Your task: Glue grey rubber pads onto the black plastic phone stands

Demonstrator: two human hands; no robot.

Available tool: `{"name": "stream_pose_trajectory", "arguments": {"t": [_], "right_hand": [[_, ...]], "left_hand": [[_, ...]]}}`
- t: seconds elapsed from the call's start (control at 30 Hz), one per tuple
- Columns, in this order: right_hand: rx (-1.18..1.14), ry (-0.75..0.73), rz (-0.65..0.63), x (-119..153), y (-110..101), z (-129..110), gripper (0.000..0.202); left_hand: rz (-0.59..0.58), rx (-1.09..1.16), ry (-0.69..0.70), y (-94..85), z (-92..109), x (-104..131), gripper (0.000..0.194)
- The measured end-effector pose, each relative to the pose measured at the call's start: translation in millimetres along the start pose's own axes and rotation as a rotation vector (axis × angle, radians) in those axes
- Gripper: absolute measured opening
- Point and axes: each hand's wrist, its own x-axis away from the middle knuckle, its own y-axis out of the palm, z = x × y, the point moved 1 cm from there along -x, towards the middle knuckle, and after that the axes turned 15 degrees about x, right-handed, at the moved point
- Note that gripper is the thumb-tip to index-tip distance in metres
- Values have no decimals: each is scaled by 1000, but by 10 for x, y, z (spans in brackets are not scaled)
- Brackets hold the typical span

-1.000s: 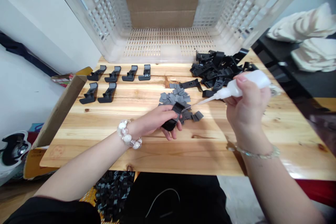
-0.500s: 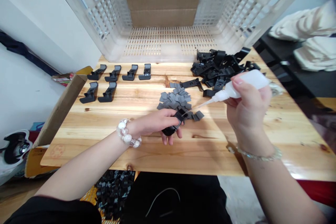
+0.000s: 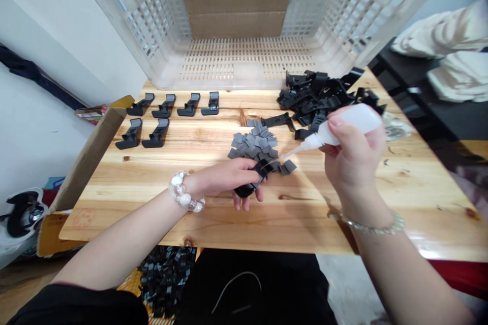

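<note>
White wall flanks the wooden table; left hand clasps a black plastic part, right hand a bottle.

The sleeve is black, the bracelets beaded and pale.

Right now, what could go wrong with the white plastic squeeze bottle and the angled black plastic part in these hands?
Any drip from the white plastic squeeze bottle, tipped downward in the right hand, might reach the left hand holding the angled black plastic part. Stray drops could also mark the heap of small flat grey pieces beside its thin translucent nozzle.
</note>
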Motion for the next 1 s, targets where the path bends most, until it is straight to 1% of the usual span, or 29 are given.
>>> {"name": "stream_pose_trajectory", "arguments": {"t": [0.17,0.3,0.47,0.6,0.77,0.9,1.0], "right_hand": [[-38,-8,12,-2,-6,-32,18],[-70,-9,43,-19,-34,-80,13],[3,-82,91,-8,-56,-90,13],[79,-118,110,36,-41,-104,15],[151,-272,143,62,-46,-173,17],[170,-399,90,45,-91,-167,18],[149,-433,80,51,-103,-163,16]], "left_hand": [[4,-8,-3,8,14,3,11],[1,1,5,-8,2,5,11],[-13,67,4,4,-28,3,11],[25,79,-12,35,-29,11,11],[24,116,-10,36,-28,12,14],[46,115,-28,38,-27,13,17],[54,98,-39,43,-28,19,16]]}}
